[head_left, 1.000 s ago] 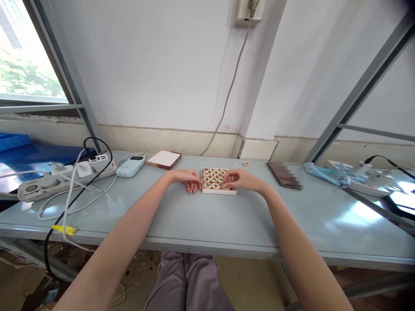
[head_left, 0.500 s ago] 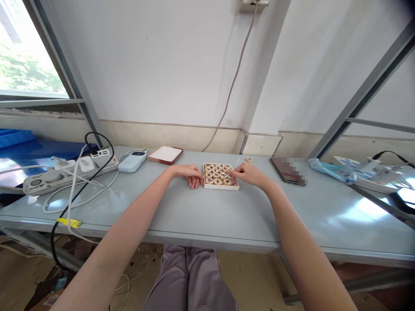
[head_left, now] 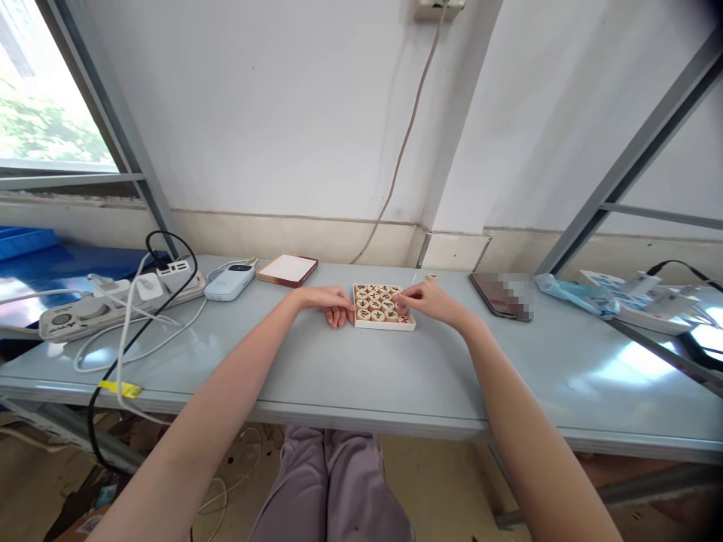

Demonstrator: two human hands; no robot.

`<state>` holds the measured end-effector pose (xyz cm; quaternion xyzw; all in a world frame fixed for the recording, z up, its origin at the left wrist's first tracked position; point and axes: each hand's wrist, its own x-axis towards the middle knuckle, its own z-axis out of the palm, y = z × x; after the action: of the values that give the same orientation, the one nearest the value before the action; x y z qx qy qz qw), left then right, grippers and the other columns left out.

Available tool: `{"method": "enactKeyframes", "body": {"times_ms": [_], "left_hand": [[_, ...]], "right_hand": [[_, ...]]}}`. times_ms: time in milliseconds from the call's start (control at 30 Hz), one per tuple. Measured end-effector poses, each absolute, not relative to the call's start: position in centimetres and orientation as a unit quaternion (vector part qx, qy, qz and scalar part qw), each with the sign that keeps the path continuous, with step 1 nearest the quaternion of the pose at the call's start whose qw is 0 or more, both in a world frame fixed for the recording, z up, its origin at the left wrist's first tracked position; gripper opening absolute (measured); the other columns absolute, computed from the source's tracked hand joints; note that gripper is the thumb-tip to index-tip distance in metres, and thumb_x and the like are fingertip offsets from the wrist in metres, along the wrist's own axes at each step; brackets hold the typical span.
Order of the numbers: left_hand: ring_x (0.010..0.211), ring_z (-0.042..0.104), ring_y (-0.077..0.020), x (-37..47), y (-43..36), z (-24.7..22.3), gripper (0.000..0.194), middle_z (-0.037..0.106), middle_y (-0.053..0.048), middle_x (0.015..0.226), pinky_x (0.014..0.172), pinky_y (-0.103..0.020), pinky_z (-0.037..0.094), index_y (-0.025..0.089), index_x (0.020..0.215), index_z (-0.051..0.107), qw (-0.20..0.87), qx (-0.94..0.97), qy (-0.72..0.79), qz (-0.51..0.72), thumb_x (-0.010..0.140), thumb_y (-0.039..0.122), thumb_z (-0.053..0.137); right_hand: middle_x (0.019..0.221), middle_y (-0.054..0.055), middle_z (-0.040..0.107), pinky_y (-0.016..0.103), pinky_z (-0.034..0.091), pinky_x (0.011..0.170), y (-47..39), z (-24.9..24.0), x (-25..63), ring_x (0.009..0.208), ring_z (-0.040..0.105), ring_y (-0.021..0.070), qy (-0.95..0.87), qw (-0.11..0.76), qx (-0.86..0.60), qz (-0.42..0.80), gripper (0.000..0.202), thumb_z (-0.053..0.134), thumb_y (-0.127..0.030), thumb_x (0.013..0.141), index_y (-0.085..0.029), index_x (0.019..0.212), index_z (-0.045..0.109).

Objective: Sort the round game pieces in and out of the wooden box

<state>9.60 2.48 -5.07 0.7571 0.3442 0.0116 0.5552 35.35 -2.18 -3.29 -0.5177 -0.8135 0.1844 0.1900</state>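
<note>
Nearest to us, both forearms stretch out over the pale blue table [head_left: 350, 376] toward a small white tray [head_left: 384, 326] in the middle of it.

Our left hand [head_left: 327, 301] lies flat beside the tray's left wall, fingers loosely together and touching the rim, and holds nothing; we judge it sits there to keep the tray from sliding. Our right hand [head_left: 429, 299] comes in from the right with thumb and forefinger drawn close over the tray's right-hand pieces. They look to be pinching or nudging 1 of the round wooden pieces [head_left: 376, 302], though we cannot tell whether any is actually lifted.

The pieces lie flat in tight rows, marked faces up, so each can be read and the set fits its walls. 1 red-marked piece [head_left: 404, 319] sits in the near right corner.

Just beyond the right hand, 1 loose piece [head_left: 431, 278] rests on the table outside the tray. Farther back lie the red-edged lid [head_left: 287, 269], a light blue device [head_left: 229, 283], a power strip [head_left: 107, 305] on the left and a dark phone [head_left: 495, 295] on the right.
</note>
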Motion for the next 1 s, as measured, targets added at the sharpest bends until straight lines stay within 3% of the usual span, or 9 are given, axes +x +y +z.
{"method": "enactKeyframes", "body": {"times_ms": [133, 500, 1000], "left_hand": [[0.051, 0.059, -0.01, 9.57, 2.6, -5.2, 0.036, 0.064, -0.004, 0.06, 0.052, -0.02, 0.046, 0.012, 0.083, 0.069, 0.555, 0.758, 0.341, 0.013, 0.077, 0.044, 0.054], [0.053, 0.061, -0.0112, 9.49, 2.87, -5.39, 0.037, 0.065, -0.004, 0.062, 0.053, -0.021, 0.047, 0.012, 0.084, 0.068, 0.561, 0.758, 0.334, 0.008, 0.077, 0.046, 0.054], [0.052, 0.06, -0.0107, 9.57, 2.86, -5.35, 0.038, 0.065, -0.004, 0.061, 0.053, -0.022, 0.047, 0.012, 0.084, 0.068, 0.557, 0.758, 0.338, 0.006, 0.077, 0.046, 0.054]], "right_hand": [[0.054, 0.0, 0.054, 0.025, 0.023, 0.049, -2.12, -3.49, 35.02, 0.049, 0.036, 0.0101, -0.817, 0.193, -0.517, 0.169, 0.05, 0.04, -0.059, 0.078, -0.019, 0.072, 0.068], [0.063, 0.002, 0.062, 0.024, 0.03, 0.051, -2.28, -3.29, 34.79, 0.056, 0.047, 0.0117, -0.816, 0.173, -0.5, 0.232, 0.041, 0.044, -0.052, 0.077, -0.018, 0.077, 0.068], [0.065, 0.002, 0.062, 0.025, 0.032, 0.053, -2.53, -3.29, 34.49, 0.059, 0.048, 0.0125, -0.814, 0.17, -0.501, 0.239, 0.041, 0.046, -0.052, 0.077, -0.018, 0.08, 0.068]]}}
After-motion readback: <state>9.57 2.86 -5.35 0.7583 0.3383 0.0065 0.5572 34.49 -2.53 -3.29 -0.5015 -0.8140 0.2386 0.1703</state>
